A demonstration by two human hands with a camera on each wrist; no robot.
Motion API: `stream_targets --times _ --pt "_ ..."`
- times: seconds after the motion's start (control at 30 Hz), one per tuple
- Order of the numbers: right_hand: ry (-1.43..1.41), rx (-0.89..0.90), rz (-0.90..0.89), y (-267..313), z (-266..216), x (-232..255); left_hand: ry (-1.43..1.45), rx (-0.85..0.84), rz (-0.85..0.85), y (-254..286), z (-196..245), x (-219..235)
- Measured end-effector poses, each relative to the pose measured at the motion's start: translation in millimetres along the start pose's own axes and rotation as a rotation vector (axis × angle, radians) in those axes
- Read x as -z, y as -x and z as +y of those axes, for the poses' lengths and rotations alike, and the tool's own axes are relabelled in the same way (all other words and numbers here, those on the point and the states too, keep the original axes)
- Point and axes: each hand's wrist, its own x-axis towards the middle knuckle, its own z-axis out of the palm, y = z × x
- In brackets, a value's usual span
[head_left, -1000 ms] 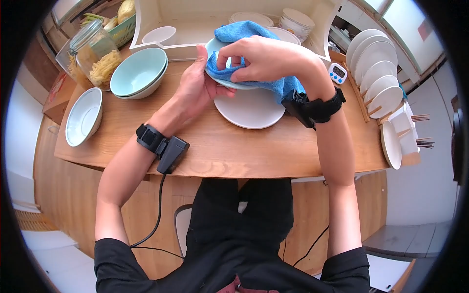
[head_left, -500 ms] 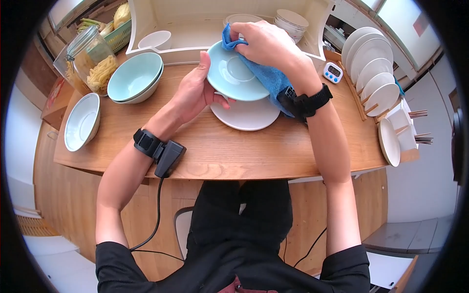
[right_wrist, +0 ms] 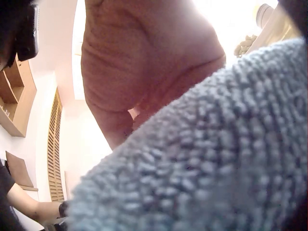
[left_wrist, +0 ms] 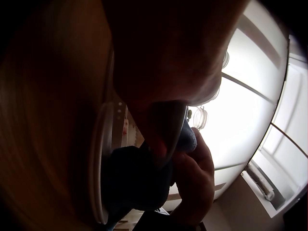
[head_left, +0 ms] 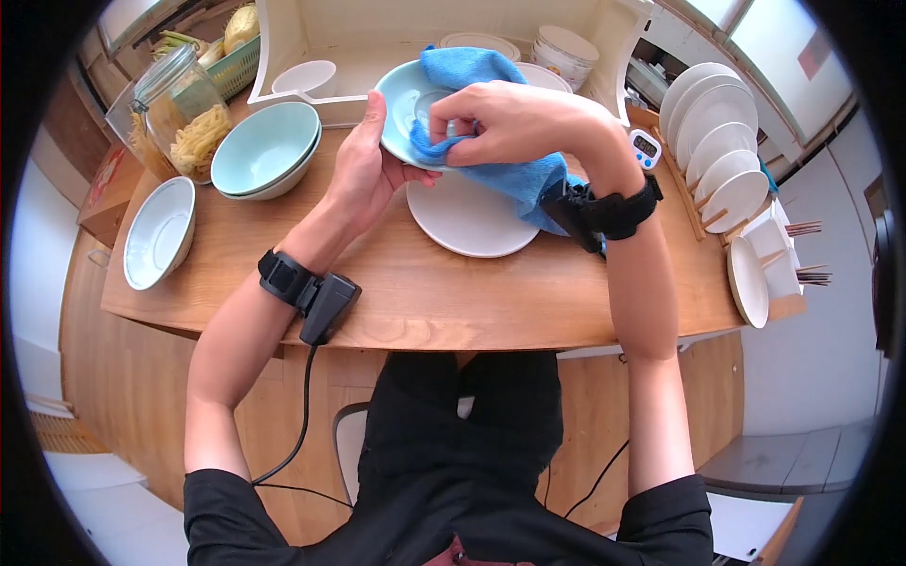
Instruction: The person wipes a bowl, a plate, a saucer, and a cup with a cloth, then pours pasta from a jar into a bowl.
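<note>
left hand (head_left: 363, 170) grips the pale blue saucer (head_left: 404, 104) by its rim, tilted above the white plate (head_left: 469, 222). right hand (head_left: 514, 118) curls its fingers around the blue cloth (head_left: 500, 170), pressing it into the saucer's face.

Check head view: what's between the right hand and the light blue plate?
The blue cloth: the right hand presses it onto the light blue plate, which the left hand holds.

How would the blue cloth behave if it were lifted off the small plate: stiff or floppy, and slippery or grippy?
Probably floppy: the blue cloth bunches under the right hand and drapes loosely off the small plate toward the wrist. Likely light, since its free end hangs unsupported. Its looped pile, seen close in the right wrist view, suggests a grippy surface, not a slick one.
</note>
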Motion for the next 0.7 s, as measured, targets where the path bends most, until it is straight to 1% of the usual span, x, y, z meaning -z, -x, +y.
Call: stream_targets --times 0.1,0.13,0.2,0.23,0.27,0.33,0.4,0.47,0.53,0.6,0.7 --pt "0.061 -0.195 -0.032 6 8 8 -0.017 -0.002 -0.013 0 0 3" --pt "0.058 -0.197 -0.033 7 14 9 -0.021 0.003 -0.031 0 -2 4" --pt "0.225 -0.291 0.084 8 28 8 -0.022 0.03 -0.053 -2 -4 5" --pt "0.222 -0.313 0.127 7 35 7 -0.025 0.055 -0.073 -2 -4 6" --pt "0.223 -0.309 0.127 6 39 5 -0.025 0.052 -0.07 -2 -5 6" --pt "0.276 -0.218 0.292 4 50 2 -0.004 0.111 -0.12 0 -6 3" --pt "0.258 -0.217 0.296 2 44 4 -0.02 0.128 -0.142 2 -5 -1" --pt "0.235 -0.218 0.299 -1 38 1 -0.048 0.159 -0.244 4 -5 0" --pt "0.19 -0.075 0.298 -2 30 -4 -0.064 0.166 -0.232 5 -3 -4" --pt "0.179 -0.088 0.288 -6 20 -9 -0.025 0.15 -0.178 6 -2 -7" --pt "0.108 0.007 0.186 -12 10 -15 -0.048 0.134 -0.179 5 -4 -1"
